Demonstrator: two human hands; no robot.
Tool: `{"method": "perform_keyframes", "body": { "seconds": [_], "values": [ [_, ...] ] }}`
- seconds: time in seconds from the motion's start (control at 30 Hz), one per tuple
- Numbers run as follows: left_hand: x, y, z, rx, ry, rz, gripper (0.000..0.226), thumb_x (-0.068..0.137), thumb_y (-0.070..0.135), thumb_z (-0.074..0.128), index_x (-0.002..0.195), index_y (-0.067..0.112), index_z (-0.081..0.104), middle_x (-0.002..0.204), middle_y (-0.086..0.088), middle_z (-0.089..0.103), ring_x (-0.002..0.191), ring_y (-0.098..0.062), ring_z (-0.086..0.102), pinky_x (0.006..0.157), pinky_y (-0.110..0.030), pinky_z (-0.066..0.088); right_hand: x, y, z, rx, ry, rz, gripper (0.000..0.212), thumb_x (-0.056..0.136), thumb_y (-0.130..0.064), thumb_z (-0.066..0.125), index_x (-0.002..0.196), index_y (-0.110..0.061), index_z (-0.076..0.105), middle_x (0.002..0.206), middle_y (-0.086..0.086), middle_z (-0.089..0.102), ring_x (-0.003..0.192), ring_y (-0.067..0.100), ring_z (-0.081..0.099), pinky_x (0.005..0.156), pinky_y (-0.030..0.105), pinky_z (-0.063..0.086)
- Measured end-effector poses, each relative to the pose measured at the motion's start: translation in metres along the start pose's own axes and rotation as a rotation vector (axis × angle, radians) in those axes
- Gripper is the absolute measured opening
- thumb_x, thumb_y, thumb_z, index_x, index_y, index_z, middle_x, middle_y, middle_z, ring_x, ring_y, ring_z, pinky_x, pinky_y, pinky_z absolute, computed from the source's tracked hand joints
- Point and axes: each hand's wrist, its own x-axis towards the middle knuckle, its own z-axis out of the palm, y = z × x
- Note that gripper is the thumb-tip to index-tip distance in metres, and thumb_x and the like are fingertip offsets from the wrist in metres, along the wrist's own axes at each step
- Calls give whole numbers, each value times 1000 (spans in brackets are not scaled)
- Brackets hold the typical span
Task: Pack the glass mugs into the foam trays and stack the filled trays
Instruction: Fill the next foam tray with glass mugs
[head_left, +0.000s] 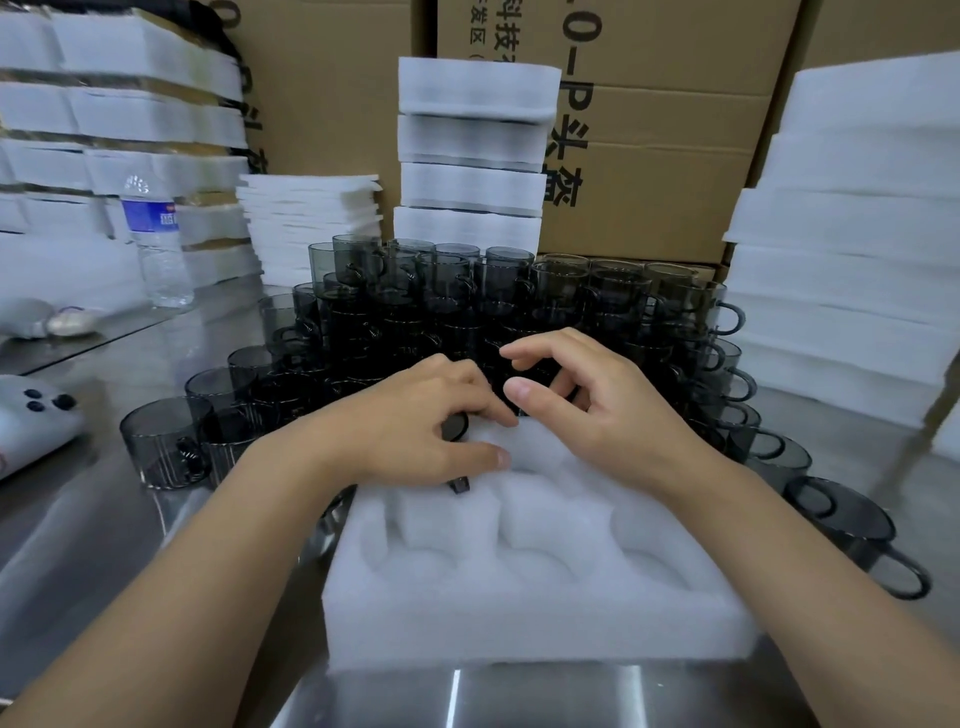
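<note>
Cardboard cartons and stacked foam trays wall the back and your right; the bank of smoked-glass mugs rises in tiers just beyond the open foam tray on the steel table; your left hand curls round one dark mug at the tray's far-left pocket, hiding most of it, so its axis is unclear; your right hand hovers over the far edge, fingers loosely curled, holding nothing; the loose mugs lie straight ahead of it, so it is likely the nearer hand; the near pockets look unfilled.
</note>
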Motion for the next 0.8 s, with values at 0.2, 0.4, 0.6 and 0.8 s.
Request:
{"method": "perform_keyframes", "body": {
  "seconds": [0.2, 0.4, 0.6, 0.8],
  "values": [
    [-1, 10, 7, 73, -176, -84, 78, 68, 83, 34, 138, 47, 29, 121, 30, 36, 118, -3, 42, 98, -26, 34, 1, 2, 2, -4, -16, -8, 32, 85, -50, 54, 111, -33, 61, 100, -13, 59, 67, 9, 56, 65, 14, 41],
    [2, 7, 8, 99, -234, -110, 87, 63, 93, 35, 138, 52, 19, 143, 24, 32, 129, -4, 34, 106, -30, 30, 0, -7, -4, -242, 71, 38, 17, 86, -47, 56, 93, -35, 65, 82, -17, 63, 66, 4, 55, 64, 27, 45],
    [0, 5, 9, 79, -230, -142, 70, 52, 94, 28, 118, 73, 18, 138, 27, 33, 125, -10, 33, 102, -32, 31, -11, -17, -49, -687, 17, 492, 21, 84, -40, 56, 76, -22, 62, 72, -2, 65, 68, 16, 59, 52, 24, 38],
    [-2, 6, 9, 63, -221, -139, 54, 52, 94, 29, 103, 81, 16, 136, 28, 33, 118, -4, 32, 93, -27, 26, -39, -15, -108, -751, -312, 882, 31, 72, -42, 74, 71, -14, 60, 59, -2, 63, 57, 15, 58, 58, 23, 45]
  ]
}}
